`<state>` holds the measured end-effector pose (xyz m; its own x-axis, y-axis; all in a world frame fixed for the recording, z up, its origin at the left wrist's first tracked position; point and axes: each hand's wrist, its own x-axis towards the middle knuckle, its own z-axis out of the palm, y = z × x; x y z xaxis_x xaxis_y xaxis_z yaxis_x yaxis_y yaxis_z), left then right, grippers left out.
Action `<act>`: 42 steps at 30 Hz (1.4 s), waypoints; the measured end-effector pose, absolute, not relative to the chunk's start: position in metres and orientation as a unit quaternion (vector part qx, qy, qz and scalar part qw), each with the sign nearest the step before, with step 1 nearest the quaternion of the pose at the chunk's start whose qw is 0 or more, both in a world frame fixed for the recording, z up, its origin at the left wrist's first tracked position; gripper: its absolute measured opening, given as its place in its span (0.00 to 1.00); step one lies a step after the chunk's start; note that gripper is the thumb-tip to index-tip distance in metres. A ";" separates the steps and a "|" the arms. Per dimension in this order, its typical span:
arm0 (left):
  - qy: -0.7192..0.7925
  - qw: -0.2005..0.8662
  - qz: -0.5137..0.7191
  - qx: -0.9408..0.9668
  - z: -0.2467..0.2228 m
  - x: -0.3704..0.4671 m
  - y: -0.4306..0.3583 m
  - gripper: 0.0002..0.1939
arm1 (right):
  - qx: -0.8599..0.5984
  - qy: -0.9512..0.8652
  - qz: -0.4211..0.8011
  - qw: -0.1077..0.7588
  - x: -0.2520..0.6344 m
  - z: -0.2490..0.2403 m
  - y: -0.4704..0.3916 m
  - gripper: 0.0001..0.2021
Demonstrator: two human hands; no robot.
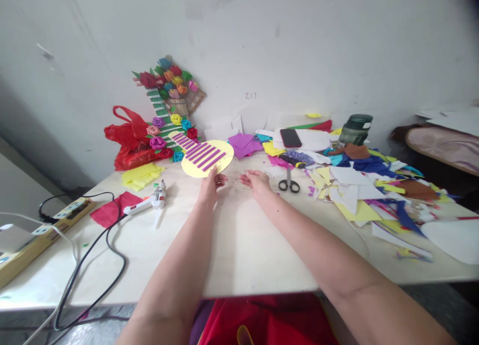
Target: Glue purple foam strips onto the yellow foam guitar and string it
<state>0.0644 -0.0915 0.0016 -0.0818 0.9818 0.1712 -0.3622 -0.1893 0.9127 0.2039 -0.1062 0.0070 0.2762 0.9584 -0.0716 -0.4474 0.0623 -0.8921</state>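
Note:
A yellow guitar-shaped paper cutout (pixel 207 158) with purple strips across it is tilted up over the table. My left hand (pixel 210 186) grips its near edge, thumb on the front face. To the right, my right hand (pixel 256 181) pinches a thin pale thread (pixel 238 184), which loops in the gap between my hands. How the thread runs near the cutout is too faint to follow. Black-handled scissors (pixel 289 184) lie just right of my right hand. A white glue gun (pixel 151 201) rests on the table to the left of my left hand.
A power strip (pixel 56 230) with cables lies along the left edge. Paper-flower decorations (pixel 164 110) and a red plastic bag (pixel 130 140) stand at the back left. Paper scraps (pixel 359 185), a phone (pixel 291 138), a cutter knife (pixel 292 160) and a dark green bottle (pixel 356 129) occupy the right.

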 end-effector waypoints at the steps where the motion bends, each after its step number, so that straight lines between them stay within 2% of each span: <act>1: 0.357 0.527 0.640 0.431 0.001 0.064 -0.091 0.22 | -0.439 -0.277 0.531 0.670 0.204 0.007 -0.106 0.07; 9: 0.315 0.523 0.656 0.444 0.001 0.067 -0.092 0.16 | -0.438 -0.281 0.548 0.655 0.204 0.005 -0.106 0.06; 12: 0.315 0.512 0.663 0.446 0.001 0.066 -0.091 0.15 | -0.484 -0.329 0.537 0.608 0.205 0.004 -0.105 0.04; 14: 0.321 0.509 0.663 0.445 0.000 0.065 -0.089 0.14 | -0.546 -0.394 0.502 0.542 0.208 0.005 -0.106 0.03; 16: 0.327 0.505 0.665 0.443 -0.001 0.063 -0.088 0.14 | -0.613 -0.499 0.394 0.470 0.211 0.008 -0.109 0.04; 18: 0.332 0.502 0.666 0.440 -0.002 0.061 -0.086 0.14 | -0.644 -0.608 0.210 0.414 0.214 0.011 -0.114 0.06; 21: 0.338 0.503 0.663 0.439 -0.003 0.060 -0.086 0.13 | -0.592 -0.717 -0.035 0.368 0.215 0.015 -0.121 0.10; 23: 0.337 0.505 0.660 0.443 -0.002 0.061 -0.087 0.13 | -0.529 -0.770 -0.101 0.343 0.212 0.016 -0.123 0.11; 27: 0.334 0.519 0.648 0.447 -0.001 0.065 -0.090 0.14 | -0.446 -0.843 -0.087 0.289 0.201 0.009 -0.122 0.12; 34: 0.310 0.549 0.644 0.433 0.003 0.067 -0.093 0.12 | -0.483 -0.840 -0.044 0.245 0.193 0.003 -0.126 0.15; 38: 0.306 0.573 0.646 0.401 0.007 0.064 -0.094 0.14 | -0.484 -0.827 -0.026 0.285 0.196 0.003 -0.128 0.15; 42: 0.295 0.589 0.649 0.381 0.007 0.060 -0.093 0.15 | -0.504 -0.783 0.059 0.361 0.197 -0.004 -0.120 0.15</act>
<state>0.0601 -0.0934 0.0072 -0.0164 0.9890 0.1470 -0.5406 -0.1324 0.8308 0.1966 -0.1203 -0.0044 -0.2316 0.8310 0.5057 0.7464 0.4852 -0.4555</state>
